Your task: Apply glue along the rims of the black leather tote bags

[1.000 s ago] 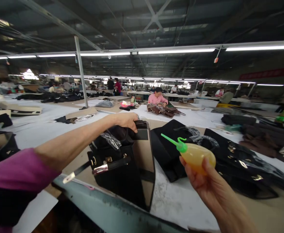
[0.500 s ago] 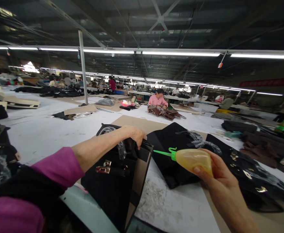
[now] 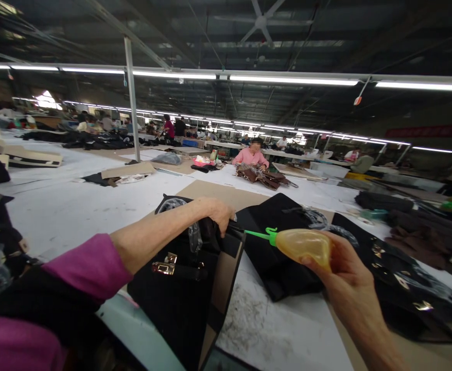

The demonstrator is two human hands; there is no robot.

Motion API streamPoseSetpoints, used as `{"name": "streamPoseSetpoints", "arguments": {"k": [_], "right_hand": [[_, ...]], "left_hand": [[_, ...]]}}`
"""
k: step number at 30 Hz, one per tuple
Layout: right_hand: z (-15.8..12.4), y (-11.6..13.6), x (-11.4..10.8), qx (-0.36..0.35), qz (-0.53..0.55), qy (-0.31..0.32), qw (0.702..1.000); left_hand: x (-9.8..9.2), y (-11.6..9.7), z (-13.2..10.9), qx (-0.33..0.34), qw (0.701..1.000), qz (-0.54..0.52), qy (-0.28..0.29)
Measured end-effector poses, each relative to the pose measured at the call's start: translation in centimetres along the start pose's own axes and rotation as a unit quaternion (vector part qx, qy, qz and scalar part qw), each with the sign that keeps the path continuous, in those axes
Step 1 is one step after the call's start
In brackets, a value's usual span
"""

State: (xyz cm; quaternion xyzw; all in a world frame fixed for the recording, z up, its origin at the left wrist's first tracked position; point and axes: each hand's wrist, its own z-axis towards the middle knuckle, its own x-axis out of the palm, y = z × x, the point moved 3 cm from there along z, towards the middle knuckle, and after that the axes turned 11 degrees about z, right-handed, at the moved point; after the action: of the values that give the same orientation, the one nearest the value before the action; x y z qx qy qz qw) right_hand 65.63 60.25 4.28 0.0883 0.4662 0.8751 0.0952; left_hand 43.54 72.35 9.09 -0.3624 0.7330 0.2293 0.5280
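My right hand (image 3: 351,270) is wrapped round a soft squeeze bottle (image 3: 302,248) of yellowish liquid, held almost level. Its thin green nozzle (image 3: 259,234) points left, the tip at the top corner of a black handbag (image 3: 172,309); whether it touches, I cannot tell. My left hand (image 3: 222,215) reaches over the bag and grips its upper edge, fingertips partly hidden. The bag stands tilted, with a gold clasp (image 3: 167,264) on its front, a beige inside showing along its side, and a plastic-wrapped handle (image 3: 174,205).
Another black bag piece (image 3: 276,257) lies just behind the bottle. More black bags with gold fittings (image 3: 401,281) are at right, near dark cloth (image 3: 411,226). Across the white-covered table (image 3: 67,206) a person in pink (image 3: 249,156) sits behind brown bags (image 3: 262,176).
The bottle has shifted slightly left and up, bringing its nozzle tip level with the bag's corner. My left hand keeps its hold, and the view has tilted a little.
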Motion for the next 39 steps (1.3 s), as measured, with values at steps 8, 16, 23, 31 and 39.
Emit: {"name": "streamPoseSetpoints", "arguments": {"k": [8,16,23,31,39], "right_hand": [[-1.1,-0.9,-0.5,0.026,-0.003,0.017,1.000],[-1.9,-2.3,-1.1,0.052,0.009,0.006,0.999],[-2.3,-2.9,-1.5,0.049,-0.008,0.027,0.998],[-2.8,-2.6,-1.4,0.050,-0.005,0.011,0.999],[-3.0,-2.4,-0.9,0.047,-0.023,0.027,0.998]], "left_hand": [[0.6,0.3,0.8,0.007,1.000,0.008,-0.005],[1.1,0.8,1.5,0.012,1.000,0.012,-0.009],[1.1,0.2,1.4,0.000,1.000,0.001,-0.021],[0.5,-1.2,-0.1,-0.011,1.000,-0.001,-0.008],[0.9,-0.8,0.4,-0.004,0.999,0.031,0.005]]}}
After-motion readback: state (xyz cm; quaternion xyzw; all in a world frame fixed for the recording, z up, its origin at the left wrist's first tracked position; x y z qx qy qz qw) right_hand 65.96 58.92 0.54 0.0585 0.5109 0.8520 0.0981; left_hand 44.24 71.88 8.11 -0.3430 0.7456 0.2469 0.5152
